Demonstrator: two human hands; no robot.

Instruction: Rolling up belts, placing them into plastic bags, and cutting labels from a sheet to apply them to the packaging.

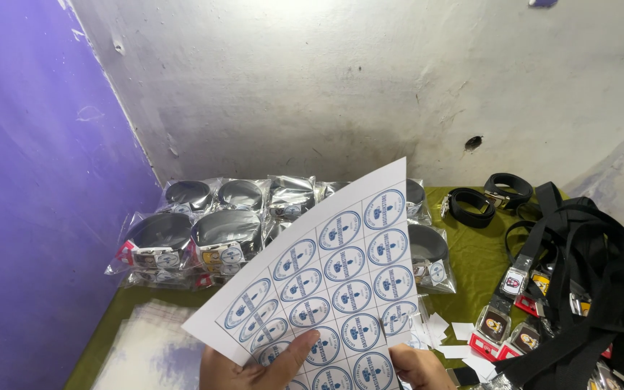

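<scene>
Hands, left and right, each grip pinching glossy sticker sheet of oval labels, bagged belts behind

We note a white label sheet with rows of blue-and-white oval stickers, held centre frame. Behind it, clear bags of rolled black belts are stacked against the wall, each bearing small oval labels. Clear sleeves lie lower left.

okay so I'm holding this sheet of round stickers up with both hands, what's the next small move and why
Probably lower the sticker sheet flat onto the green cloth. Both hands, left hand and right hand, pinch only its bottom edge, so it stands tilted in the air, awkward for peeling one oval.
</scene>
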